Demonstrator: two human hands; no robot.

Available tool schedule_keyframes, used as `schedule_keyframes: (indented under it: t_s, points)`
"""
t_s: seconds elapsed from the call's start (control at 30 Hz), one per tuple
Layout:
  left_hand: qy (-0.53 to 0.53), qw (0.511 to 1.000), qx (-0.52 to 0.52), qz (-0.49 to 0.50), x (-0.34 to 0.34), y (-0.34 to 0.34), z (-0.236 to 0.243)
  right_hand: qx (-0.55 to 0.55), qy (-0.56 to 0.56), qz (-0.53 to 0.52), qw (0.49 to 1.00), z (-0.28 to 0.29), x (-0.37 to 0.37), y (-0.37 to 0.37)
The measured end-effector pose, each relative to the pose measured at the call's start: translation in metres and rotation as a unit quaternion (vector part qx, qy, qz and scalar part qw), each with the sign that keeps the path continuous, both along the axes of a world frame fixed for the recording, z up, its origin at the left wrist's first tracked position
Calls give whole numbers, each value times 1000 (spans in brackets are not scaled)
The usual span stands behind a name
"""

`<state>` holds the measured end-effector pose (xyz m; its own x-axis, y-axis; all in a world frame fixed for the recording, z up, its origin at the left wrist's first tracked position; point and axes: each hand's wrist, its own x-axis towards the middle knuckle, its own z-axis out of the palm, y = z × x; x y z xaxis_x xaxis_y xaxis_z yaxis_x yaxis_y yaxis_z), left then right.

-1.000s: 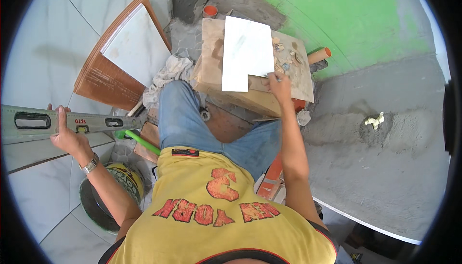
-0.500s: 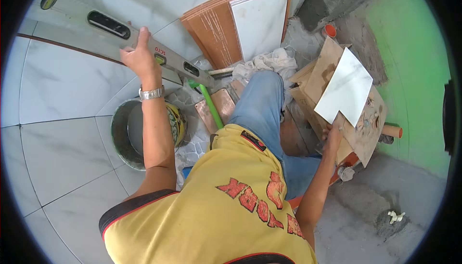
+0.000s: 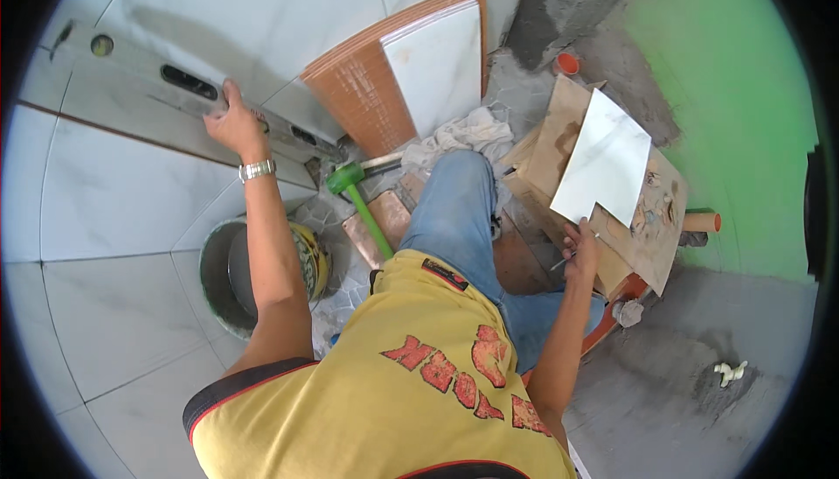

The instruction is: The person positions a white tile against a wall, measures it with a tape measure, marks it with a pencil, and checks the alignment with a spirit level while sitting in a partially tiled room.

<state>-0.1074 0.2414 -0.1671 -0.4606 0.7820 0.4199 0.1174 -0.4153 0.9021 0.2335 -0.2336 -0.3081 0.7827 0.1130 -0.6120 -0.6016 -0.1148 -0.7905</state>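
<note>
My left hand (image 3: 236, 128) is closed around the upper edge of a long grey spirit level (image 3: 144, 72), which lies along the tiled wall at the left. My right hand (image 3: 579, 252) has its fingers curled round a thin pencil-like stick (image 3: 559, 263), just below the notched corner of a cut white marbled tile (image 3: 603, 160). The tile rests on worn cardboard (image 3: 559, 142) on top of a box. Whether my right fingertips touch the tile, I cannot tell.
A green mallet (image 3: 351, 183) lies by my knee, beside a bucket (image 3: 229, 278) of grey stuff. Several tiles (image 3: 367, 77) lean on the back wall, a white rag (image 3: 463, 140) before them. An orange pipe (image 3: 702, 221) and a white tap fitting (image 3: 730, 374) stick out at the right.
The spirit level and my left hand have moved down and closer to the wall, uncovering the mallet's head. My right hand has turned, and the thin stick now shows in it.
</note>
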Motion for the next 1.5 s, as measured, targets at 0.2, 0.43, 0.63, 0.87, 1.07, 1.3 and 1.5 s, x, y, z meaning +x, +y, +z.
schedule_keyframes:
  t_s: [0.2,0.43,0.63,0.87,1.07,1.3,1.5]
  points:
    - [15,993,-117,29,-8,27,-35,189,26,-65,980,-20,8,2]
    - [55,995,-73,-34,-14,13,-36,315,47,-91,943,-10,11,19]
    - [214,972,-80,-62,-31,7,-95,325,-81,-150,930,26,16,8]
    - [35,929,-296,-218,-15,-80,-159,321,-148,-164,921,93,-21,-37]
    - [-6,594,-301,-746,176,-276,-34,344,-275,-200,875,169,-77,-119]
    - [122,436,-88,-887,282,-337,-35,313,-487,-313,753,263,-162,-171]
    - [194,300,-161,-920,272,-367,-139,277,-657,-439,546,310,-276,-212]
